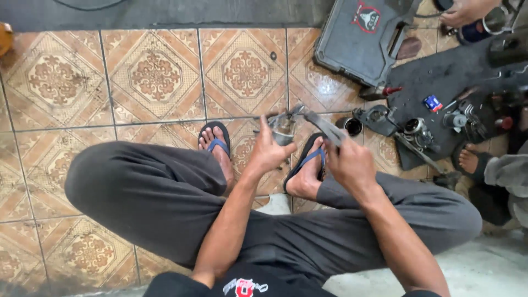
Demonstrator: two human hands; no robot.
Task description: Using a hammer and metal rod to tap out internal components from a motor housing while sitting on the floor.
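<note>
Here your left hand (268, 151) grips a small metal part (283, 129) above your sandalled feet, fingers closed round its body; your right hand (349, 162) clamps a flat tool (324, 125) against it. It looks rigid, greasy, probably slippery: hold its thick body.

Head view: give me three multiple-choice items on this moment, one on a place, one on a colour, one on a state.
1. Where does the open grey tool case lie?
A. on the tiled floor, upper right
B. on the person's lap
C. under the left knee

2. What colour are the sandal straps?
A. red
B. blue
C. white

3. What is the state of the person's hands?
A. both empty
B. only the right holds something
C. both hold metal parts

Answers:
1. A, since the case sits on the tiled floor beside the dark mat.
2. B, since blue straps cross both feet.
3. C, since the left hand has its grip on a small metal part and the right hand on a flat metal piece.
</note>
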